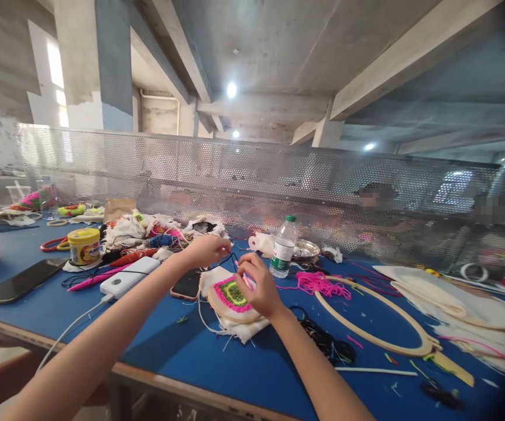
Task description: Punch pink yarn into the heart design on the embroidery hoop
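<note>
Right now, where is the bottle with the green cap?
In the head view, the bottle stands just right of centre on the blue table, beyond the right hand and beside the loose pink yarn.

I see my right hand (258, 286) holding a pink tool (248, 280) over the embroidery (231, 294), yarn (233, 258) by my left hand (208, 250), bottle (282, 250) beyond.

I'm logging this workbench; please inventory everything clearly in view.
table: 1, blue, foreground
panel: 1, grey, back
embroidery: 1, pink and green, centre
bottle: 1, clear, centre
tub: 1, yellow, left
phones: 2, black, left and centre
power bank: 1, white, left
large hoop: 1, tan, right
yarn heap: 1, pink, right
thread tangle: 1, black, right
cloth stack: 1, cream, right
scraps: many, multicoloured, back left
left hand: 1, bare, centre
right hand: 1, bare, centre
</note>
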Motion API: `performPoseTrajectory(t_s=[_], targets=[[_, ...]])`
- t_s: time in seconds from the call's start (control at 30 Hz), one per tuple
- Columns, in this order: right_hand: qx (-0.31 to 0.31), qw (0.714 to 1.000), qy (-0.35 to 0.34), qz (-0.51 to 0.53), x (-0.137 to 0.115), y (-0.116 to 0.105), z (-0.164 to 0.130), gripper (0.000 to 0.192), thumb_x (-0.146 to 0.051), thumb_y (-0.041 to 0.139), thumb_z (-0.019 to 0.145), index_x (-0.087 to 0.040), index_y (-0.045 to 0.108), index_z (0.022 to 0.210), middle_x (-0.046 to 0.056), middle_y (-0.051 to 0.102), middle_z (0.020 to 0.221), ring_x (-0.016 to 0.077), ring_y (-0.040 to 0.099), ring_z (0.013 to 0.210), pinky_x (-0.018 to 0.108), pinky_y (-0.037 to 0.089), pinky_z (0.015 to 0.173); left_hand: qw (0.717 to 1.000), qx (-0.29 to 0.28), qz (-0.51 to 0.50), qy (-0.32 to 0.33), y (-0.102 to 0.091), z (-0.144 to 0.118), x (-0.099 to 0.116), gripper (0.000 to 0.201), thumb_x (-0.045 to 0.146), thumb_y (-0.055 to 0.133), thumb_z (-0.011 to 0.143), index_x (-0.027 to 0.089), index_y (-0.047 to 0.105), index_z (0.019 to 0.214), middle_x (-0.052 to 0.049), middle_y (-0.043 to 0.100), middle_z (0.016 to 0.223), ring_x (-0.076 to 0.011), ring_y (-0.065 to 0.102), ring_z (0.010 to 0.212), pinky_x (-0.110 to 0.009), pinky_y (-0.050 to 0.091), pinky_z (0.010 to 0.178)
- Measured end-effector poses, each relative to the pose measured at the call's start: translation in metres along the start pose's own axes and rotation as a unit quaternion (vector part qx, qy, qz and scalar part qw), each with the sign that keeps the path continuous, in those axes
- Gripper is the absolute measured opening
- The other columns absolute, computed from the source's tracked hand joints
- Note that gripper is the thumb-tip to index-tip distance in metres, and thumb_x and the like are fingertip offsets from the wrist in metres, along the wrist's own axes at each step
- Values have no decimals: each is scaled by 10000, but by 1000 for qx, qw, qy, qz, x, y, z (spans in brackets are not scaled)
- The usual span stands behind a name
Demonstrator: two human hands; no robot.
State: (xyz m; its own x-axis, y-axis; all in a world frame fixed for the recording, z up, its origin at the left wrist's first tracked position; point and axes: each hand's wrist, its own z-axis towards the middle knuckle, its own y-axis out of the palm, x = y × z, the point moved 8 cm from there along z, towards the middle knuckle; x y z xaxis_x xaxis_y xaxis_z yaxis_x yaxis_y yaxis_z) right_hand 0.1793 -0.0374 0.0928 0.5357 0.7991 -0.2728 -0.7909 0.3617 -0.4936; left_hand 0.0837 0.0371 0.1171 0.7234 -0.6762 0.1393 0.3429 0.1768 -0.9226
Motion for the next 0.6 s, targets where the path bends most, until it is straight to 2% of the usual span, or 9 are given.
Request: performPoseTrajectory(t_s=[0.17,0.3,0.47,0.6], targets=[[-29,999,-11,5,-4,6,0,132,-195,441,758,-185,454,628,30,491,754,139,477,743,255,372,688,991,6,130,-23,-11,3,-10,242,242,384,765,216,612,844,-37,630,713,-144,552,647,-224,347,576],[-66,997,13,-26,2,15,-3,145,-226,424,776,-192,460,640,-20,455,593,104,424,550,225,334,580,978,9,202,-44,-17,3,-18,284,231,350,784,214,598,922,-71,631,726,-175,566,661,-254,360,602],[-113,989,70,-70,16,26,-7,102,-284,442,781,-204,504,770,-49,480,532,92,418,463,208,258,497,968,25,234,-91,-29,6,-38,295,218,333,789,205,586,942,-90,637,770,-188,577,669,-259,364,593],[-109,985,110,-70,26,28,-7,157,-317,409,804,-212,526,814,-35,536,562,104,467,487,208,260,501,963,38,223,-144,-43,9,-59,287,226,356,773,225,586,945,-71,644,812,-174,576,679,-239,365,588]])
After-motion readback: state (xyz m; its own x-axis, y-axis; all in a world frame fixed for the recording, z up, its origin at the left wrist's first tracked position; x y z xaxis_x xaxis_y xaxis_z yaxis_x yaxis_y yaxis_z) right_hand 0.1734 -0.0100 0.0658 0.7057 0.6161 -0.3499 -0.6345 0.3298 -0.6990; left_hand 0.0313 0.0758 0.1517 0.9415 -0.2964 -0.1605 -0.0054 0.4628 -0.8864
